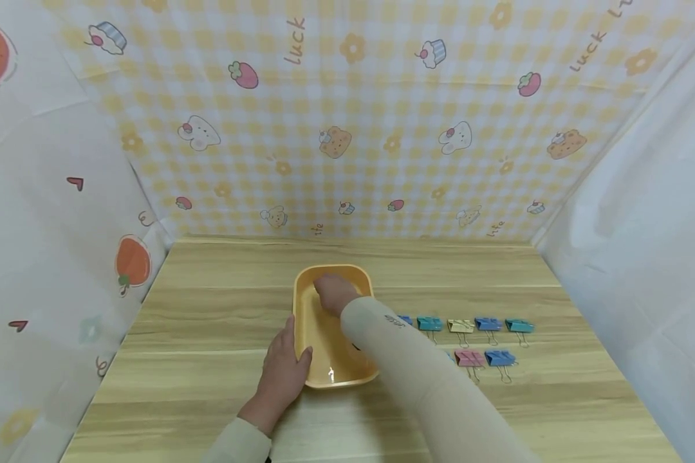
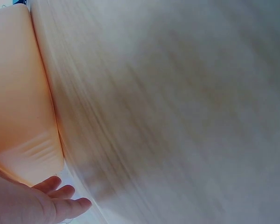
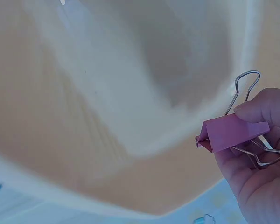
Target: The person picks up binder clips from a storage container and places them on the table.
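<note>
A yellow-orange plastic tray (image 1: pixel 324 341) stands on the table in the head view. My right hand (image 1: pixel 334 294) is inside its far part. Between thumb and fingers it pinches a pink binder clip (image 3: pixel 231 133), whose wire handles stick out on both sides in the right wrist view; from the head camera the clip is hidden. Against the tray's near left side rests my left hand (image 1: pixel 285 366), thumb at the rim and fingers along the outer wall. The left wrist view shows those fingers (image 2: pixel 65 200) fairly straight beside the tray's corner.
To the tray's right, binder clips lie in two rows: teal (image 1: pixel 430 323), yellow (image 1: pixel 460 326) and blue ones behind, a pink one (image 1: pixel 469 358) and blue ones in front. My right forearm partly covers the rows' left ends. A patterned cloth (image 1: pixel 376 180) hangs behind the table.
</note>
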`<move>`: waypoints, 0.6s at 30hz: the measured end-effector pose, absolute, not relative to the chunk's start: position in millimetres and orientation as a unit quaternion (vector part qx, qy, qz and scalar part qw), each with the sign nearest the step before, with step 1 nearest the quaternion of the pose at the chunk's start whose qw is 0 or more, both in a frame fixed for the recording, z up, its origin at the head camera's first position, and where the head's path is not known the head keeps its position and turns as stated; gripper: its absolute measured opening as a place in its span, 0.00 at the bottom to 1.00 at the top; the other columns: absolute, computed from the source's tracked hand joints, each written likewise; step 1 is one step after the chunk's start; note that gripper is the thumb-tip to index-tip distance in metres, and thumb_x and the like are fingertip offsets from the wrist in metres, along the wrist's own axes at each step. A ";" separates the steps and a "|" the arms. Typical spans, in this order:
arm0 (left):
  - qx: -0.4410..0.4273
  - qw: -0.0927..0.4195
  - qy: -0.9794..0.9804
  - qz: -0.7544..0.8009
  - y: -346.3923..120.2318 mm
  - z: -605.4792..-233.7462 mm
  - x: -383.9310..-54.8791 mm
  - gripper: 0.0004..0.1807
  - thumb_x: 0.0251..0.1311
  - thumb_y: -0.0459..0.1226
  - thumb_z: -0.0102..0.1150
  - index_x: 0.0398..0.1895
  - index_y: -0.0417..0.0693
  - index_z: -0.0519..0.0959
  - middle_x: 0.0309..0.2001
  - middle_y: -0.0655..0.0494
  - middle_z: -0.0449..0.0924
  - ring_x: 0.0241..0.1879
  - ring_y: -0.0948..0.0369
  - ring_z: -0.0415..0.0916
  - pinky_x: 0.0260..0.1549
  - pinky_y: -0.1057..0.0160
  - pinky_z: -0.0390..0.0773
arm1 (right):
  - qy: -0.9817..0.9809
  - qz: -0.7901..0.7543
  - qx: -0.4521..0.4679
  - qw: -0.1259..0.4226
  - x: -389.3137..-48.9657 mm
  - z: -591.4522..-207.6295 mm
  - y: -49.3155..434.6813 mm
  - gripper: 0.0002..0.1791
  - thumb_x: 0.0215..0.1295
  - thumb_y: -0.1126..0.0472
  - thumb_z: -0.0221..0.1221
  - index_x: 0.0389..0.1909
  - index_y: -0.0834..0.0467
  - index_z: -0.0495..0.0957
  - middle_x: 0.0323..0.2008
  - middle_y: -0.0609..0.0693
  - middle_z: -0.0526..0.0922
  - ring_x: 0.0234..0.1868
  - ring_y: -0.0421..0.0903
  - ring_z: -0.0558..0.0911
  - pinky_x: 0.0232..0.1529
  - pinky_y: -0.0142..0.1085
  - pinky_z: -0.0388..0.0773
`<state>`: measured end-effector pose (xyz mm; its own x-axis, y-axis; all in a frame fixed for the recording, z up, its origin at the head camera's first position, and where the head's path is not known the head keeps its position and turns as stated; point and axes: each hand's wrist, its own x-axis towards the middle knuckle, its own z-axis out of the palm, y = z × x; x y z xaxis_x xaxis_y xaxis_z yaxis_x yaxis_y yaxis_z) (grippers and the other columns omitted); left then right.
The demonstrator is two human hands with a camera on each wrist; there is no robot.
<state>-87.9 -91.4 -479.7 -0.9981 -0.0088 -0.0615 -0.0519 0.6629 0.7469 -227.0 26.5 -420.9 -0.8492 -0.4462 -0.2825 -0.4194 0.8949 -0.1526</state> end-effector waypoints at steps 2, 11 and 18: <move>-0.015 0.027 0.912 0.408 -91.5 -479.2 -87.8 0.39 0.68 0.40 0.50 0.76 0.39 0.45 0.69 0.29 0.56 0.69 0.35 0.50 0.63 0.32 0.54 | 0.959 -0.055 -0.224 0.162 -225.3 -418.6 28.6 0.10 0.70 0.67 0.53 0.49 0.56 0.77 0.50 0.50 0.80 0.53 0.47 0.78 0.50 0.36 0.77; -0.014 0.033 0.914 0.404 -91.2 -480.1 -88.0 0.39 0.68 0.40 0.50 0.76 0.38 0.44 0.70 0.30 0.55 0.70 0.35 0.49 0.63 0.32 0.53 | 0.951 -0.096 -0.261 0.137 -214.1 -396.6 40.1 0.17 0.67 0.73 0.52 0.54 0.59 0.75 0.48 0.51 0.77 0.48 0.45 0.77 0.45 0.31 0.77; -0.008 0.028 0.915 0.402 -92.5 -482.4 -87.5 0.39 0.69 0.40 0.50 0.75 0.38 0.44 0.70 0.30 0.55 0.70 0.35 0.49 0.63 0.33 0.53 | 0.952 -0.060 -0.284 0.102 -210.2 -382.9 44.7 0.18 0.66 0.72 0.54 0.55 0.56 0.75 0.45 0.48 0.76 0.46 0.44 0.75 0.34 0.26 0.75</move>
<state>-87.5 -92.5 -482.4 -0.9984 0.0080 -0.0566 -0.0362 0.6768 0.7353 -210.2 44.7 -382.9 -0.8182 -0.5522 -0.1603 -0.5277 0.8319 -0.1719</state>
